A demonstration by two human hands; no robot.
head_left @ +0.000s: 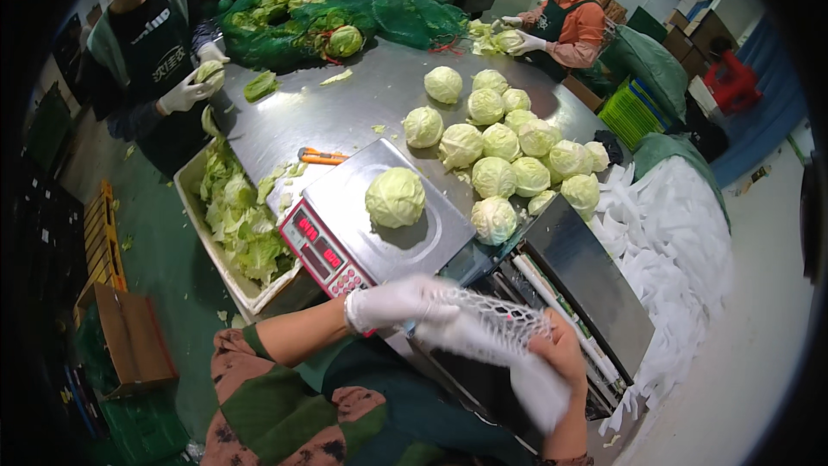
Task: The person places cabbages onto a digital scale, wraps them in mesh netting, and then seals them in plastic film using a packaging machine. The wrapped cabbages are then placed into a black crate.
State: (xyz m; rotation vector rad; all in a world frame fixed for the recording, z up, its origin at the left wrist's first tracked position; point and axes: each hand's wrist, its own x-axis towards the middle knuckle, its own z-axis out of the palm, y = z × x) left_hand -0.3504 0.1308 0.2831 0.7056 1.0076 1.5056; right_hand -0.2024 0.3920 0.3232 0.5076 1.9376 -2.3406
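A white foam mesh sleeve (498, 314) is stretched between my two hands, partly blurred. My left hand (404, 303), in a white glove, grips one end just in front of the digital scale (343, 207). The other end is pinched by my bare right hand (561, 349), whose lower part is covered by white material. On the scale's steel plate sits a trimmed cabbage (395, 197), touched by neither hand. Red digits are lit on the scale's display. Several more cabbages (495, 176) lie grouped on the steel table beyond and to the right of the scale.
An orange utility knife (322, 156) lies behind the scale. Left of it stands a white bin (255, 303) of cabbage leaves. A dark wrapping machine (592, 278) and piled white foam sleeves (669, 233) are at right. Two gloved co-workers hold cabbages near green mesh sacks (278, 42).
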